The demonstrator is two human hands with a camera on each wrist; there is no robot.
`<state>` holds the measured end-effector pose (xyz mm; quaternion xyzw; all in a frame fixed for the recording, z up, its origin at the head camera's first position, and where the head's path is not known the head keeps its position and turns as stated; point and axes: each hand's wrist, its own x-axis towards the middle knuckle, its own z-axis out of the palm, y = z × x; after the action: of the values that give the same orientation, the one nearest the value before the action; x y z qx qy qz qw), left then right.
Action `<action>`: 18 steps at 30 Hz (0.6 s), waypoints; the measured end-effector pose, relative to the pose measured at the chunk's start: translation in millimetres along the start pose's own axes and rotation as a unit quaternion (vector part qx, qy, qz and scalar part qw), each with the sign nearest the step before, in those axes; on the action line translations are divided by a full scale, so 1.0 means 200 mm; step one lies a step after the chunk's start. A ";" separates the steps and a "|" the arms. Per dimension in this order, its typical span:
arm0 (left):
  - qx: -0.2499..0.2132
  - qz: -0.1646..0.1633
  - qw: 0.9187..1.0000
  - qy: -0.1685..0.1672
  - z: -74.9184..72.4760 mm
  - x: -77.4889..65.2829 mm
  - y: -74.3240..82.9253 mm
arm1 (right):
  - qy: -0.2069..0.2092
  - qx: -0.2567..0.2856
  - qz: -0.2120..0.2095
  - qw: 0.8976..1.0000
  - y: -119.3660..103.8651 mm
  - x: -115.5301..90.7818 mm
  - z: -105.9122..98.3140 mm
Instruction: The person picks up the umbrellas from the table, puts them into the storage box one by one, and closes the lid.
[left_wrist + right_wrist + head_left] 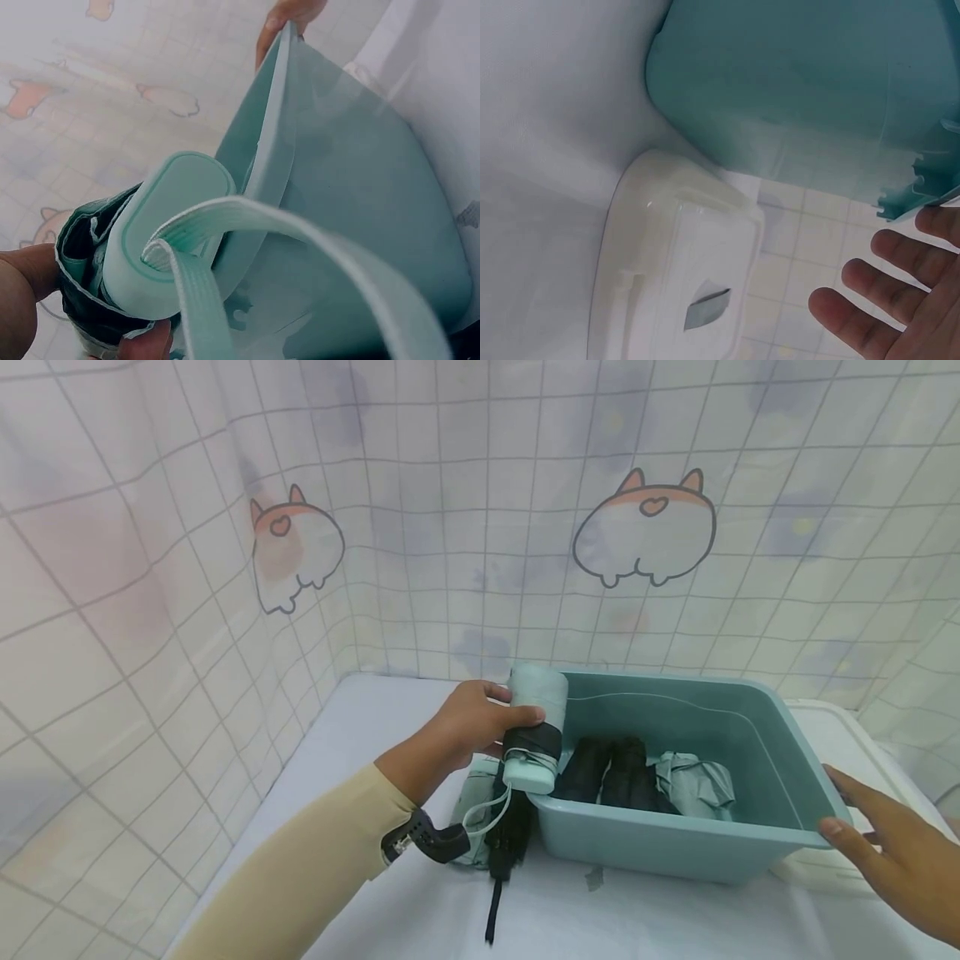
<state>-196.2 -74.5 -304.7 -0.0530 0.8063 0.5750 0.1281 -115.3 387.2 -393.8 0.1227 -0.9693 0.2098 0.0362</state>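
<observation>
Slanting within left grip (467, 720): folded pale-green umbrella (542, 689).

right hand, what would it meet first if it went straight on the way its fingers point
Most likely the right end of the teal tub; the right hand seems to touch it, though depth is unclear.
</observation>
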 end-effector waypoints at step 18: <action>0.015 -0.007 1.000 -0.015 0.02 0.00 0.02 | 0.003 0.005 -0.003 1.000 -0.03 0.00 -0.01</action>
<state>-195.7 -69.7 -303.0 -0.0485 0.8122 0.5630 0.1448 -112.8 383.1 -389.2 0.1254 -0.9678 0.2147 0.0393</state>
